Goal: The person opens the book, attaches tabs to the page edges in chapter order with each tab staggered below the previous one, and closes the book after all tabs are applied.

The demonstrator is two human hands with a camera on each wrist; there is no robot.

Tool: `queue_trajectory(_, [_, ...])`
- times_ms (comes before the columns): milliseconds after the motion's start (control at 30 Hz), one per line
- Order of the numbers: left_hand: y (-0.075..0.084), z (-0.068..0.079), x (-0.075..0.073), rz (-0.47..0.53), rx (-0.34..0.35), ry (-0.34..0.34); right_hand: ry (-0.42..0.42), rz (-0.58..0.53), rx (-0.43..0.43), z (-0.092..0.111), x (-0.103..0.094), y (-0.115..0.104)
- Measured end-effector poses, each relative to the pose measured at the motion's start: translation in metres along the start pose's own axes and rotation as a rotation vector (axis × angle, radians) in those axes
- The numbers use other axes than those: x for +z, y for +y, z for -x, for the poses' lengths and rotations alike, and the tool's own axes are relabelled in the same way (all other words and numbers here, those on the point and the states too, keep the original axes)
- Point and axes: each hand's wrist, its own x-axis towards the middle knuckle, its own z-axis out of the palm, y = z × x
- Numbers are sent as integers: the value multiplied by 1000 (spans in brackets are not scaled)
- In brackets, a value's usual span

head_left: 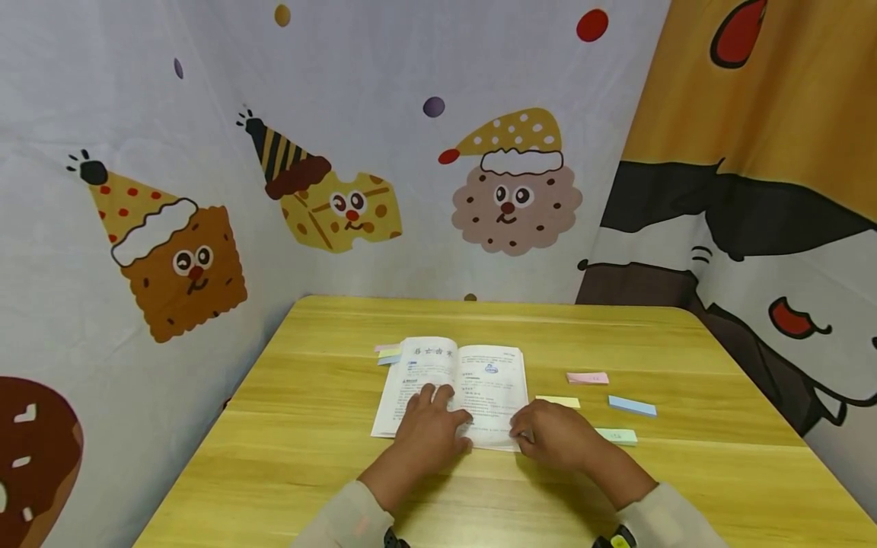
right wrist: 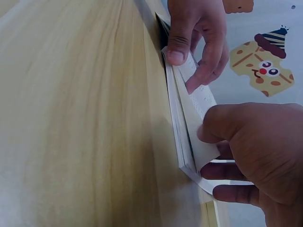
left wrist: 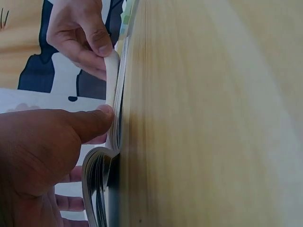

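Note:
An open book (head_left: 489, 380) with printed pages lies on the wooden table. My left hand (head_left: 433, 426) rests across its left page, fingers spread toward the middle fold. In the left wrist view the left thumb (left wrist: 97, 124) presses at the lower page edges close to the spine. At the lower right corner of the book, my right hand (head_left: 551, 432) pinches a page between thumb and fingers. The right wrist view shows that page (right wrist: 191, 127) lifted and bent away from the pages beneath it.
Pink, yellow and blue tabs (head_left: 388, 354) stick out from the book's left edge. Right of the book lie small sticky-note pads: a pink pad (head_left: 587, 378), a yellow pad (head_left: 560, 401), a blue pad (head_left: 632, 406) and a green pad (head_left: 619, 437). A printed curtain (head_left: 425, 278) hangs behind the table.

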Motion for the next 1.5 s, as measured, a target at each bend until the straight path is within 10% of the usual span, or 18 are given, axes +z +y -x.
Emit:
queue_trajectory(433, [-4,-1,2,-4,-1,10,318,42,113,-2,3,-1])
queue_trajectory(700, [-2,-2,-2,96,-92,38,210,75,80,0,11,-1])
queue_trajectory(933, [-5,-4,0,277,-260,211,152,114,38,2,14,-1])
queue_trajectory(1133, [-13,-4,2,110,-353,379,133,128,63,2,15,0])
queue_trajectory(1300, [-14,-5,-2,-91,-177,282,146,140,86,-1,16,1])
queue_trajectory(1500, [-6,-4,-1,-82,60,101,181,146,56,-4,15,3])
